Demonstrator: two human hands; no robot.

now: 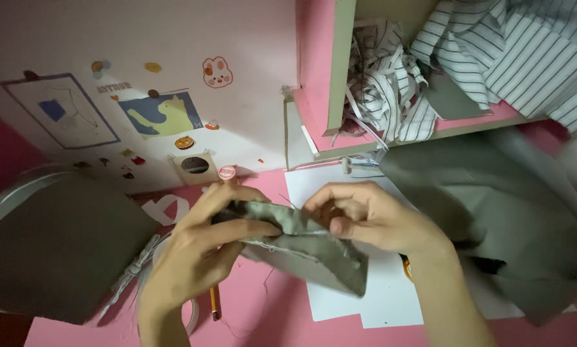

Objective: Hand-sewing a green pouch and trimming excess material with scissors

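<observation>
Fabric, a small grey-green piece [314, 250] with raw, fraying edges, is held just above the pink tabletop [263, 315], near the middle of the view. It is pinched along its upper fold from both ends, so that the lower part hangs free and slants down to the right over a white paper sheet [378, 302].

The piece is gripped by the left hand [202, 247] at its left end: the thumb is laid on top and the fingers are curled underneath, closed tightly on the cloth. The right end is taken by the right hand [372, 222], whose fingertips are bunched narrowly on the fold, seemingly so that the edge is kept taut and folded between the two grips.

Below the left wrist a pencil [215, 302] is seen lying on the table, and beside it a twisted cord or strip [131, 273]; what is partly hidden under the wrist cannot be told for certain. To the left a larger grey-green panel [57, 250] is spread flat, and to the right a bigger heap of the same cloth [513, 212] is piled, kept within reach. Behind, striped fabric scraps [391, 90] and a striped garment [520, 51] are stuffed into a pink shelf [317, 96], and the wall [173, 38] is covered with stickers and small drawings.
</observation>
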